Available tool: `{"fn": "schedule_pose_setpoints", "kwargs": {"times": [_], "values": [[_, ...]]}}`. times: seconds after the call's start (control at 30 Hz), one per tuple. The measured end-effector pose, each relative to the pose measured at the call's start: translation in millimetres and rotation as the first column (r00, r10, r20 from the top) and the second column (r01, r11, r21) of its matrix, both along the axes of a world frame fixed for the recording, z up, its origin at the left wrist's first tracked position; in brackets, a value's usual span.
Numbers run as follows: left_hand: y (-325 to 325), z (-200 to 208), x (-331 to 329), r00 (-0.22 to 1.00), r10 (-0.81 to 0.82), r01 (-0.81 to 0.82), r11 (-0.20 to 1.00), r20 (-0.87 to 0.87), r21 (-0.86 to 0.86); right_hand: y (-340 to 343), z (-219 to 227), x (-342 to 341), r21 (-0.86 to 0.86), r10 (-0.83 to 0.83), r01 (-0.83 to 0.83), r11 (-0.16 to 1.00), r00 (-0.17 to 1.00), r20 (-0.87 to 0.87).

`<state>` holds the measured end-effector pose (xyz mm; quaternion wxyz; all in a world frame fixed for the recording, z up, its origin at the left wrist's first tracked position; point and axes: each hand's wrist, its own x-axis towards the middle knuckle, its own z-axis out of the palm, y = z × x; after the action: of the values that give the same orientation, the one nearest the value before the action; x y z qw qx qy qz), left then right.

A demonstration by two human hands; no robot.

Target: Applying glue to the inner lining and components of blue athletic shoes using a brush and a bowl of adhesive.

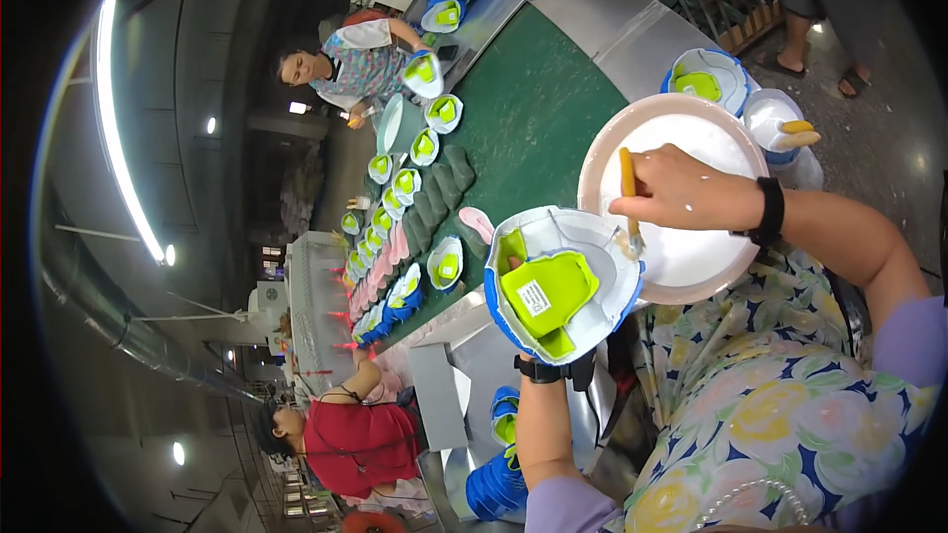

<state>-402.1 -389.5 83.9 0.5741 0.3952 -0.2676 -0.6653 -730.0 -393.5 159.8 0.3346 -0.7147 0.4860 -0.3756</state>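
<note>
My left hand [514, 264] is mostly hidden behind a shoe upper [602, 311], with part of it showing at the lime-green tongue. The upper is blue outside with a white lining, and its open underside faces me. A white label sits on the tongue. My right hand [686, 188] grips a brush [628, 176] by its yellow handle, above a wide pale-pink basin [598, 150] of white liquid. The bristles touch the white edge of the upper, at its right side. White specks dot my right hand.
A green conveyor belt [538, 79] carries rows of uppers [444, 114] and grey and pink pieces [427, 205]. Beyond the basin stand another upper [706, 84] and a white pot [775, 118] with yellow-handled brushes. Blue uppers [497, 484] pile at lower left. Two co-workers [365, 64] [360, 444] flank the belt.
</note>
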Motion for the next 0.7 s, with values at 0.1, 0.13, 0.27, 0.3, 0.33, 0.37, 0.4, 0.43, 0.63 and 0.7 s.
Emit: {"fn": "schedule_pose_setpoints", "kwargs": {"times": [0.1,0.13,0.27,0.3,0.33,0.37,0.4,0.43,0.63,0.7], "values": [[-13.1,4.8,10.6,0.994,-0.104,0.107,0.988,0.034,-0.114,6.3,0.2,-2.2,0.126,0.028,-0.040,0.991,0.995,0.093],[-17.0,4.6,17.2,0.992,-0.119,0.122,0.985,0.034,-0.120,7.4,2.1,-5.5,0.189,0.033,-0.053,0.981,0.994,0.108],[-40.9,-7.2,64.3,0.469,0.295,0.268,0.851,0.833,-0.452,13.1,8.2,-19.9,0.268,-0.055,-0.025,0.963,0.956,0.290],[-51.6,-15.1,76.5,0.313,0.383,0.312,0.823,0.869,-0.475,14.6,7.7,-26.0,0.303,-0.069,-0.043,0.952,0.934,0.351],[-62.6,-23.1,88.6,0.150,0.474,0.349,0.796,0.868,-0.495,14.8,5.9,-30.1,0.344,-0.095,-0.051,0.938,0.914,0.395],[-74.3,-31.3,99.0,0.490,0.282,0.173,0.896,0.825,-0.409,14.8,3.3,-33.8,0.418,-0.145,-0.057,0.907,0.889,0.435],[-83.1,-40.0,107.1,0.781,0.115,0.044,0.970,0.613,-0.238,15.5,0.1,-40.2,0.389,-0.119,-0.077,0.918,0.883,0.454],[-89.4,-47.7,112.6,0.964,0.045,-0.057,0.998,0.264,0.039,17.0,-3.2,-44.7,0.392,-0.110,-0.083,0.916,0.888,0.446],[-177.6,-86.7,84.3,0.996,-0.017,0.022,0.998,0.083,-0.065,25.4,-26.9,-60.2,0.514,-0.277,0.057,0.856,0.890,0.363],[-210.0,-96.0,77.3,0.988,0.007,-0.004,1.000,0.153,-0.019,25.5,-33.7,-60.1,0.489,-0.358,0.145,0.860,0.854,0.377]]}}
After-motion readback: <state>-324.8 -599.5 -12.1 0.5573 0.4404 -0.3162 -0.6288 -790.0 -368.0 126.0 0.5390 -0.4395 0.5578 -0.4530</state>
